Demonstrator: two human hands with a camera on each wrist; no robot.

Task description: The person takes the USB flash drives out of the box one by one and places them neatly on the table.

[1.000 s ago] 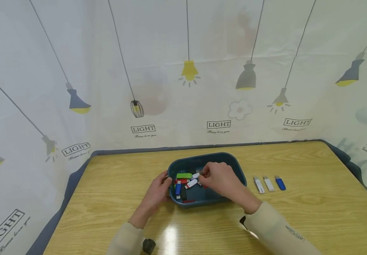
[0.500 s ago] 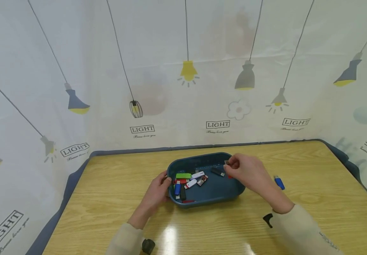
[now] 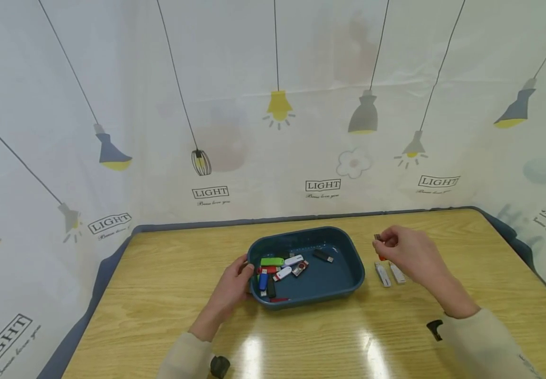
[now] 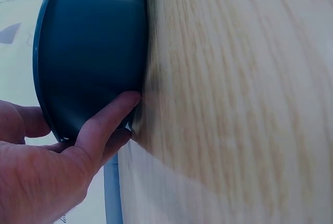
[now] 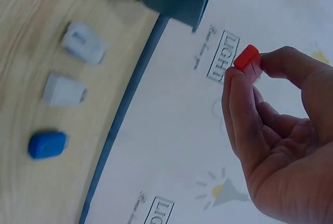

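Note:
A red USB flash drive (image 5: 247,57) is pinched between the thumb and fingertips of my right hand (image 3: 414,256), held above the table just right of the dark teal plastic basin (image 3: 325,279). My left hand (image 3: 231,285) grips the basin's left end, thumb at the rim and fingers along the outer wall. Inside lie several more flash drives, among them a green one (image 3: 271,261), a blue one (image 3: 263,279) and a black one (image 3: 323,256) set apart. Two white flash drives (image 3: 383,275) rest under the right hand, beside a blue flash drive (image 5: 47,145) that the hand hides in the head view.
The wooden table (image 3: 178,295) ends at the back and sides against a pale curtain (image 3: 254,63) printed with lamps. A dark strap piece (image 3: 219,366) sits by the left sleeve, another dark piece (image 3: 435,330) by the right sleeve.
My right hand has lifted the red flash drive out of the basin and carried it right, past the rim, over the table. My left hand stays on the basin.

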